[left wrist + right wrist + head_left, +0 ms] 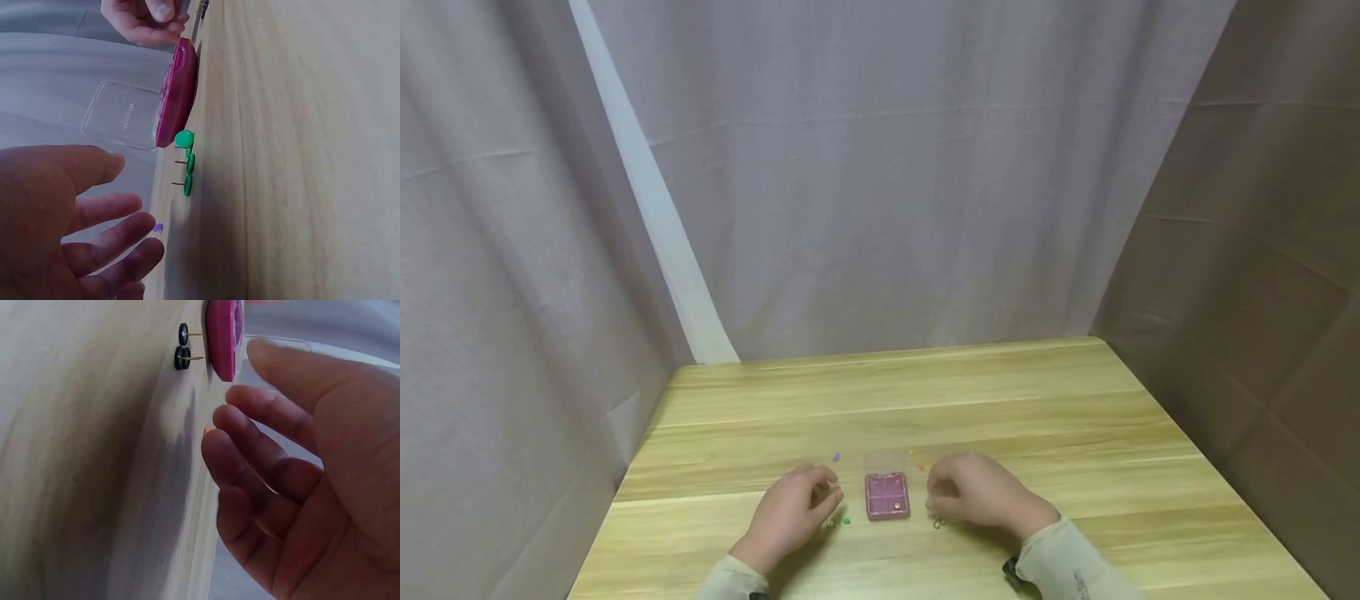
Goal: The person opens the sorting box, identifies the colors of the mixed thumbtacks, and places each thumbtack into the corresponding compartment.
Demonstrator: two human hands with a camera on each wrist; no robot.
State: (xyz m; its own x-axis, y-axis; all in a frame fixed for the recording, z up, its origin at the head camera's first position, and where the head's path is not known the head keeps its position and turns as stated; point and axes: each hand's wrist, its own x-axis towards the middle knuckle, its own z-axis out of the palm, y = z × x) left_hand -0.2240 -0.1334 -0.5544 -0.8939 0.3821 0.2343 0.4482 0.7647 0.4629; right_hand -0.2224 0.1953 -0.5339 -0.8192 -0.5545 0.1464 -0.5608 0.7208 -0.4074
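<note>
My left hand (790, 508) hovers left of a small pink compartment box (887, 517), fingers loosely bent and holding nothing. Below its fingertips, several green thumbtacks (189, 164) lie pins up or tilted on the table. The box has its clear lid (122, 115) swung back, and a small gold-coloured piece (897, 506), too small to identify, sits in its near right compartment. On the box's other side is my right hand (981, 492), its fingers relaxed and nothing visible between them. Black thumbtacks (182, 357) lie on the table close to that hand.
Beyond the left hand is a purple piece (836, 457). An orange piece (921, 467) and a yellow piece (912, 452) lie past the box, near the right hand. Grey curtains (880, 208) stand around the wooden table (880, 400) at the back and sides.
</note>
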